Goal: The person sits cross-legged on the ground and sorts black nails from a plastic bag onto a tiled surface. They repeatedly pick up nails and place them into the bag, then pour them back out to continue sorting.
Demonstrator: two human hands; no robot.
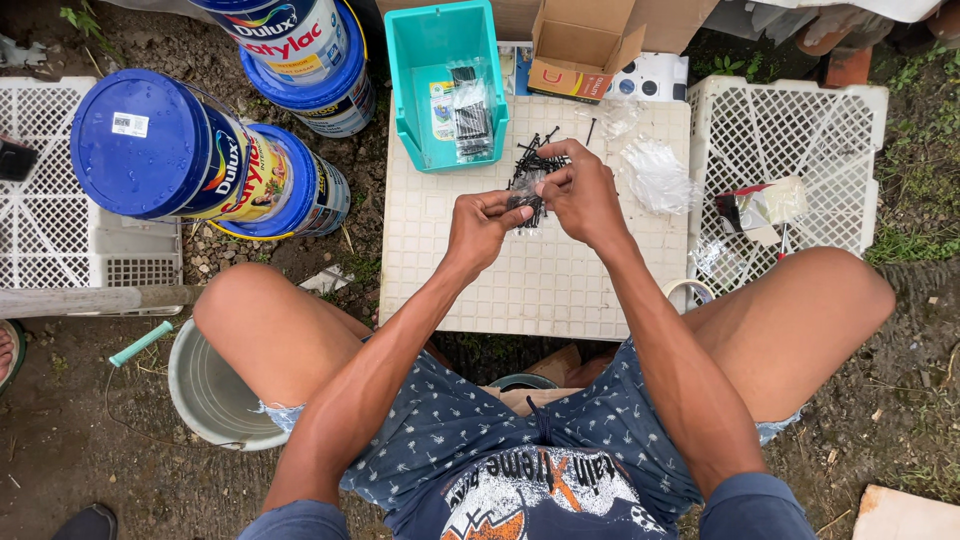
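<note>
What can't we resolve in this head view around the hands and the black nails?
- Small clear bag between left hand and right hand: fingers cover it; nail count unreadable.
- Loose nail pile: partly behind the right hand, too small to count.
- Teal bin: far rim cut off by the top edge; packet contents blurred by plastic.
- Grey bucket: inside hidden by the left thigh.

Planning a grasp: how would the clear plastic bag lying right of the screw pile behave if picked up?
The clear plastic bag lies crumpled and looks empty, so probably floppy and very light. Its glossy film may slip in a pinch. It looks loose on the white crate top, so a push likely slides it.
</note>
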